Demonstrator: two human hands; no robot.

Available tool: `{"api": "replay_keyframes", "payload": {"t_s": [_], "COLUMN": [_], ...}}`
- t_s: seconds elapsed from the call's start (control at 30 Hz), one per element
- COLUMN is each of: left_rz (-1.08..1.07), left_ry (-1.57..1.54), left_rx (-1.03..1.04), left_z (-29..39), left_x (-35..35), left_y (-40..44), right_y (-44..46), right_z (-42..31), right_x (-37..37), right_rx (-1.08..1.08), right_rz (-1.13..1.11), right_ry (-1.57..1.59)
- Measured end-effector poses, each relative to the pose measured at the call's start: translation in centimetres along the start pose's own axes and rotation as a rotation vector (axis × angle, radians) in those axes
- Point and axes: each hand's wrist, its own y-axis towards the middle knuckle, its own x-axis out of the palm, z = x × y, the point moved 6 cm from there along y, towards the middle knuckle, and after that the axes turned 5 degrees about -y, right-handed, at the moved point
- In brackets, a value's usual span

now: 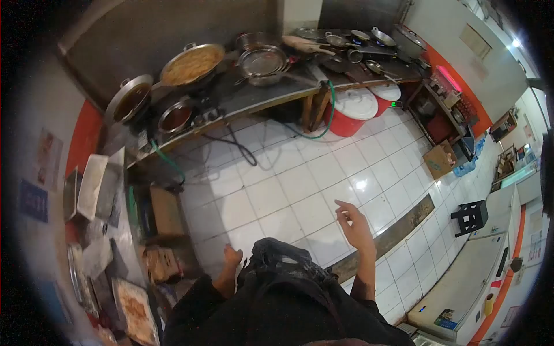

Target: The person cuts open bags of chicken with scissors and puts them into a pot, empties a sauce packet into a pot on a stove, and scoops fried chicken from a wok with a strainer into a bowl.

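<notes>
Above the tiled floor (277, 202), my right hand (355, 228) is held out at waist height, its index finger stretched and the others loosely bent. Nothing is in it. Lower and to the left, my left hand (232, 255) hangs beside my dark clothing, partly foreshortened, with fingers apart and no object visible in it. Neither hand touches anything. Across the floor, a large wok (193, 64) of yellowish food stands on the cooking counter. A second wok (130, 101) with dark liquid is to its left, and a pan of reddish-brown contents (175, 117) sits in front.
Red buckets with white lids (353, 106) stand under the counter. A green hose (332, 109) and black cables hang from its edge. A side counter at left holds a tray of breaded-looking food (135, 311). A black stool (470, 218) and white chest freezer (461, 288) are at right.
</notes>
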Motion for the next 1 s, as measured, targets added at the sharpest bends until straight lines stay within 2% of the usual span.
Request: {"api": "replay_keyframes", "payload": {"t_s": [0.07,0.1,0.17,0.23,0.27,0.3,0.37,0.4,0.43,0.47,0.5,0.53,0.57,0.67,0.73,0.87,0.97,1.0], "left_rz": [-0.044,-0.053,-0.204,-0.080,-0.119,-0.123,-0.139,-0.167,-0.176,-0.205,-0.252,-0.298,-0.336,-0.357,-0.393,-0.522,-0.567,-0.598], "left_ry": [0.030,0.020,0.204,0.229,0.199,0.211,0.155,0.109,0.127,0.174,0.212,0.255,0.320,0.351,0.355,0.323,0.326,0.368], "left_rx": [0.020,0.045,-0.031,-0.099,-0.086,-0.085,0.068,0.092,0.135,0.224,0.266,0.304,0.315,0.434,0.443,0.413,0.438,0.401], "left_z": [-0.6,9.4,13.9,17.1,18.3,20.9,28.0,30.5,35.7,40.2,43.7,47.0,51.1,63.2,69.0,82.3,87.5,89.7], "left_x": [0.1,2.7,3.9,5.9,7.6,8.4,9.7,11.5,11.6,12.6,14.3,16.0,17.4,22.3,26.2,35.6,39.5,39.8], "left_y": [-0.1,5.2,7.2,10.0,13.4,15.1,18.4,21.1,21.0,21.6,22.9,24.4,25.0,26.9,27.8,28.4,27.2,25.9], "right_y": [0.5,10.4,15.2,17.8,18.9,19.0,17.8,16.3,14.4,13.0,12.6,11.3,8.3,8.6,11.3,17.7,23.2,26.5], "right_z": [0.1,4.1,9.0,15.9,20.0,24.2,34.6,37.8,42.4,42.8,40.8,42.4,48.7,51.1,53.2,59.3,63.0,64.1], "right_x": [0.4,-2.9,-2.9,-2.0,-1.4,-0.8,2.2,2.9,5.0,4.4,2.3,2.5,4.5,2.6,0.1,-7.9,-14.1,-16.2], "right_rx": [0.055,0.047,0.142,0.168,0.194,0.293,0.495,0.674,0.707,0.968,1.047,1.013,0.661,0.840,0.877,0.757,0.717,0.978], "right_rz": [-0.032,-0.011,-0.033,-0.033,-0.045,-0.054,-0.079,-0.027,-0.079,-0.118,-0.083,-0.060,0.002,0.038,0.094,0.250,0.367,0.345], "right_ry": [0.184,0.168,0.196,0.129,0.137,0.160,0.234,0.411,0.620,0.587,0.489,0.515,0.147,0.214,0.258,0.329,0.507,0.642]}}
